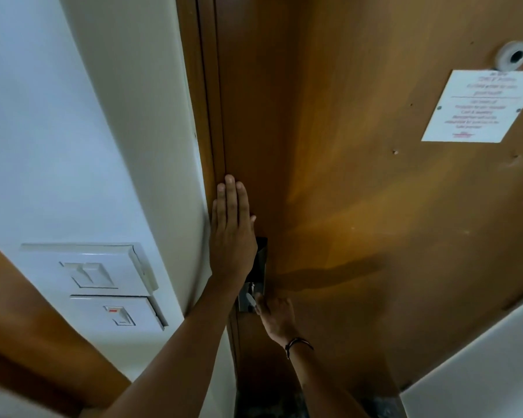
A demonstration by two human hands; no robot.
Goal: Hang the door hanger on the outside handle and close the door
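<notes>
Brown wood door (360, 206) stands shut against its frame (206, 116). The left hand (231, 233) presses flat on it, fingers spread straight, holding nothing. The right hand (274, 315) is closed around the metal latch (249, 297) on the dark lock plate (261, 257). No door hanger shows on this side.

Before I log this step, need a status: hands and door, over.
Left hand flat on door near frame. Right hand at the lock plate. Door looks shut. Hanger not in view.
</notes>
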